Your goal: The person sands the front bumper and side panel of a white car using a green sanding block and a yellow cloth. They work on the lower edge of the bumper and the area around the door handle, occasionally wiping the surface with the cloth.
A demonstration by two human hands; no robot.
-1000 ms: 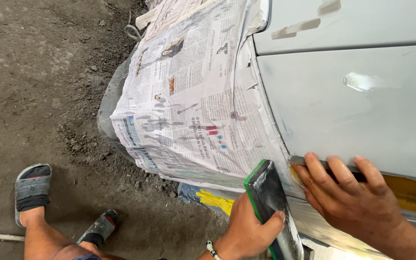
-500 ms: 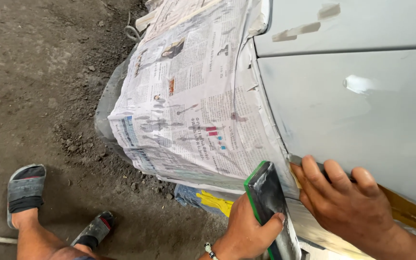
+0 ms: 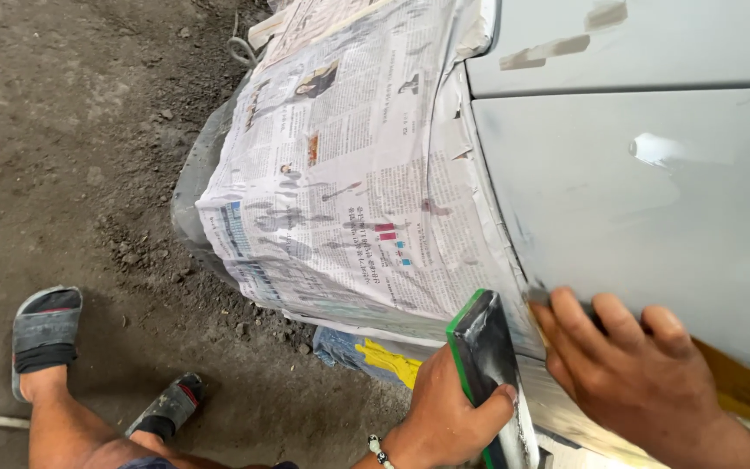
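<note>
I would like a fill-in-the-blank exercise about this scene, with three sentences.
1. The left hand holds a flat board with a ____ edge.
2. The wheel is covered with sheets of ____.
3. The right hand presses flat on the grey ____ panel.

Missing words: green; newspaper; car

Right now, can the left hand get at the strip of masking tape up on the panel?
Probably not: the left hand has its grip on the green-edged board, and the tape strip lies far across the panel.
</note>
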